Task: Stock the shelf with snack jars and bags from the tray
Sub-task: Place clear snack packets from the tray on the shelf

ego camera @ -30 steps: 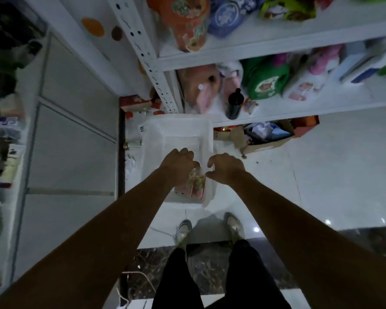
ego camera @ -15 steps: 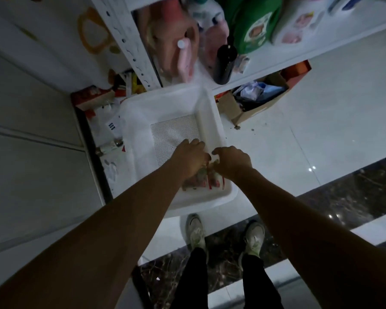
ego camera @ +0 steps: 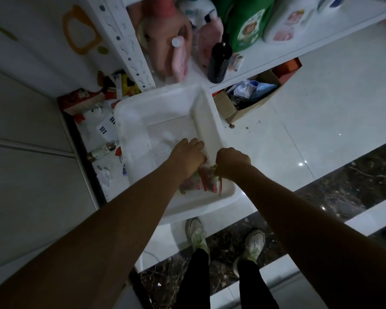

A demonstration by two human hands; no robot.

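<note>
A white plastic tray point(ego camera: 129, 112) with a perforated floor stands on the tiled floor below me. In its near right corner lie small red and green snack bags point(ego camera: 204, 184). My left hand point(ego camera: 187, 157) reaches down into the tray, fingers curled over the bags. My right hand point(ego camera: 231, 162) is beside it, fingers curled round the top edge of a bag. How many bags each hand holds is hidden by the hands. The white shelf point(ego camera: 250, 65) stands just beyond the tray.
The lowest shelf board holds pink bottles point(ego camera: 178, 56), a black bottle point(ego camera: 218, 61) and a green pouch point(ego camera: 247, 25). A cardboard box point(ego camera: 243, 103) of wrappers sits under the shelf. Clutter lies left of the tray. My shoes point(ego camera: 196, 233) stand close behind it.
The view has tilted down and drawn nearer to the tray. Both hands have sunk lower into its near right corner and closed on the snack bags.
</note>
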